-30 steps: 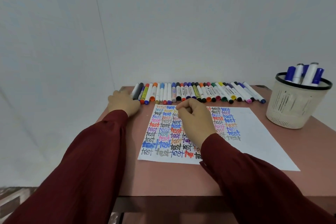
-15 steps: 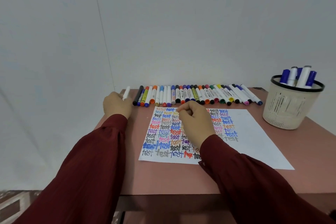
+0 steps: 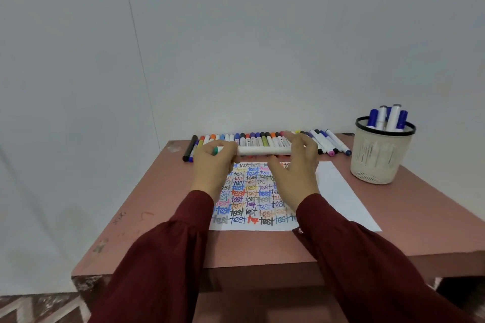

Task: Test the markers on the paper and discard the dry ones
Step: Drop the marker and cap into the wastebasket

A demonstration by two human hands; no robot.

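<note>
Brown table by a white wall carries the paper, a row of markers and a basket. The left hand grasps a white marker, level above the paper's far edge; the right hand covers its other end, grip unclear

I see the white marker, green cap at its left end, held level over the far edge of the paper, which lies flat, scrawled with coloured "test"; the marker row lies just beyond.

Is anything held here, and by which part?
A white marker, green-capped: the left hand grips its capped end. The right hand is at its other end, but whether it grips there cannot be told.
</note>
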